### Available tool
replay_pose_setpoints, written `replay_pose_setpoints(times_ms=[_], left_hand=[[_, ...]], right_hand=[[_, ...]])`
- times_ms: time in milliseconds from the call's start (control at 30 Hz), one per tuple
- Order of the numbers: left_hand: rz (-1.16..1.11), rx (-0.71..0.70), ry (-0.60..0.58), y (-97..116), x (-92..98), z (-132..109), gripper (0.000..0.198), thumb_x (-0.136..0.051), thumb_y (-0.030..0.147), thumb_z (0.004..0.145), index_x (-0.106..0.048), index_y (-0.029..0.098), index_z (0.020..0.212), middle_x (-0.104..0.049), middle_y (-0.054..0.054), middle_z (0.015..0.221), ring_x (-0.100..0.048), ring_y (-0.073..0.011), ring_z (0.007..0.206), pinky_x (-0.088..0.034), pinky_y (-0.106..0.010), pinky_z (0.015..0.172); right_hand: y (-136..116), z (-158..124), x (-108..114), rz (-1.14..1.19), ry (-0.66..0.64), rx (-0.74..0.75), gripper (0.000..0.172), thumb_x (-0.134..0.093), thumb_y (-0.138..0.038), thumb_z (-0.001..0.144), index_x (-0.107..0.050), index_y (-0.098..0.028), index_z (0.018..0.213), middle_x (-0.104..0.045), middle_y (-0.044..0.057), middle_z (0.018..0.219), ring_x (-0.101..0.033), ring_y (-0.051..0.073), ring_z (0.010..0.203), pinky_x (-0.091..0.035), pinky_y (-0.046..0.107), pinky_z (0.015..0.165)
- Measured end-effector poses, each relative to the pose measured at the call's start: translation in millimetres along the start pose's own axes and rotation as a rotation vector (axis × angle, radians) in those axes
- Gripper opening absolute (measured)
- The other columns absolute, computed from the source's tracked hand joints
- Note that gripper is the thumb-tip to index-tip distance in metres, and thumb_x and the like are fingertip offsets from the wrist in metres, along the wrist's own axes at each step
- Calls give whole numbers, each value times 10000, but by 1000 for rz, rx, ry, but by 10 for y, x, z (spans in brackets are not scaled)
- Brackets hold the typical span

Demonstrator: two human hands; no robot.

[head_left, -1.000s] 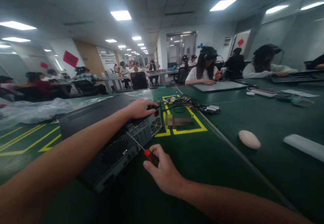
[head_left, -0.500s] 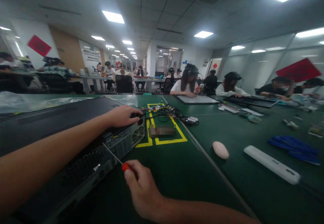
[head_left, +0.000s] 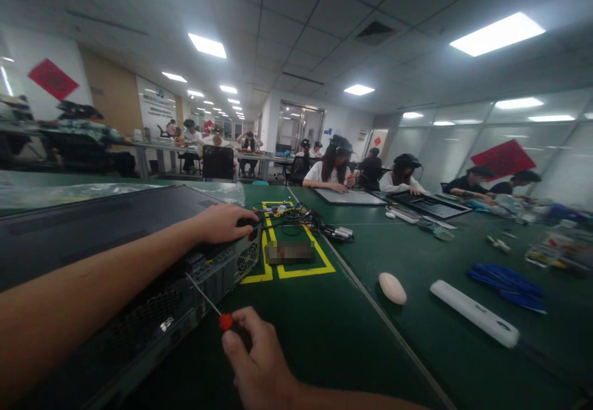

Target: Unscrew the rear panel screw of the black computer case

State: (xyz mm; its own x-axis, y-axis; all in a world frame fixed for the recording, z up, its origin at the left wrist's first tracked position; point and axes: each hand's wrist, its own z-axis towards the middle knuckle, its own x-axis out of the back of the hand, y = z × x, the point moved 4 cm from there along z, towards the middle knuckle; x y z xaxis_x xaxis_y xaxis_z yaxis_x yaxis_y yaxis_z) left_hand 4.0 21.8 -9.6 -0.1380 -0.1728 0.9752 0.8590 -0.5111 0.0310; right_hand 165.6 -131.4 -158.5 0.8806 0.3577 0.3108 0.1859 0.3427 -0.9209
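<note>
A black computer case [head_left: 139, 218] lies on its side at the left, with its vented metal back facing me. My left hand [head_left: 225, 222] rests over its far back corner, fingers curled round the edge near the fan grille. Between the thumb and fingers of my right hand [head_left: 259, 348] is a screwdriver [head_left: 225, 322] with a red and black handle. Its thin metal shaft slants up and left to the slot area of the case's back. The tip is hard to make out against the dark metal.
Bundled cables [head_left: 301, 215] and a blurred-out block [head_left: 290, 252] lie by yellow tape markings. Further right are a pale oval object [head_left: 392, 288], a white power strip [head_left: 475, 313] and a blue strap bundle [head_left: 507, 285]. Clear plastic wrap [head_left: 115, 192] lies behind the case. Co-workers sit beyond.
The view has turned slightly right and tilted up. Both hands keep their hold, and the screwdriver stays at the case's back at nearly the same angle.
</note>
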Motion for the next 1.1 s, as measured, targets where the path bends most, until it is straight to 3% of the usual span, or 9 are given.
replay_pose_setpoints(times_ms=[167,267,367,600,733,867,1000,1100], left_hand=[[12,31,-60,26,12,-9,616,-482,521,1024,-713,269,1536,-715,-119,1543,-687,-364,1391,-506,-529,1200],[21,40,-64,44,28,-16,614,-478,519,1024,-713,277,1537,-721,-117,1534,-696,-364,1375,-521,-530,1180],[17,29,-65,57,30,-19,610,-473,504,1028,-716,264,1534,-722,-120,1531,-701,-357,1368,-514,-523,1190],[-6,38,-46,38,22,-21,586,-500,488,1025,-727,270,1519,-723,-129,1529,-691,-368,1385,-505,-543,1196],[-20,47,-49,41,25,-25,580,-500,488,1022,-732,272,1509,-721,-118,1534,-686,-362,1393,-498,-543,1205],[-25,42,-64,40,26,-27,606,-492,495,1021,-716,249,1527,-702,-115,1561,-673,-355,1414,-487,-531,1223],[-22,59,-63,24,27,-34,608,-497,510,1018,-723,263,1526,-708,-114,1552,-681,-363,1403,-492,-532,1213],[-14,67,-63,11,21,-37,606,-498,528,1015,-731,284,1518,-716,-105,1544,-688,-366,1390,-501,-530,1202]], right_hand=[[10,-3,-6,-24,-15,30,292,-460,-389,1115,-652,-191,1017,-547,-11,769,-535,172,708,-408,311,692],[2,-5,5,-54,3,-40,204,-633,-354,1010,-642,-188,1130,-567,-2,844,-540,189,781,-418,318,734],[-7,-3,9,-49,7,-110,267,-734,-238,886,-581,-214,1103,-562,-9,880,-535,190,805,-437,316,759],[89,28,-8,-48,-25,-59,164,-710,-295,959,-589,-227,1046,-579,6,892,-581,208,829,-472,328,783],[100,36,-27,-45,-82,-52,202,-645,-426,1045,-635,-226,1068,-598,2,839,-582,194,768,-471,299,705],[33,29,-45,2,-127,-24,252,-520,-422,1099,-643,-204,1077,-617,5,808,-569,170,710,-445,295,682],[19,10,-55,-7,-82,29,292,-469,-425,1107,-617,-204,986,-540,-22,730,-532,158,675,-401,298,660],[48,2,-89,9,-113,-10,205,-628,-410,1026,-610,-220,1100,-518,-49,742,-494,150,656,-377,282,613]])
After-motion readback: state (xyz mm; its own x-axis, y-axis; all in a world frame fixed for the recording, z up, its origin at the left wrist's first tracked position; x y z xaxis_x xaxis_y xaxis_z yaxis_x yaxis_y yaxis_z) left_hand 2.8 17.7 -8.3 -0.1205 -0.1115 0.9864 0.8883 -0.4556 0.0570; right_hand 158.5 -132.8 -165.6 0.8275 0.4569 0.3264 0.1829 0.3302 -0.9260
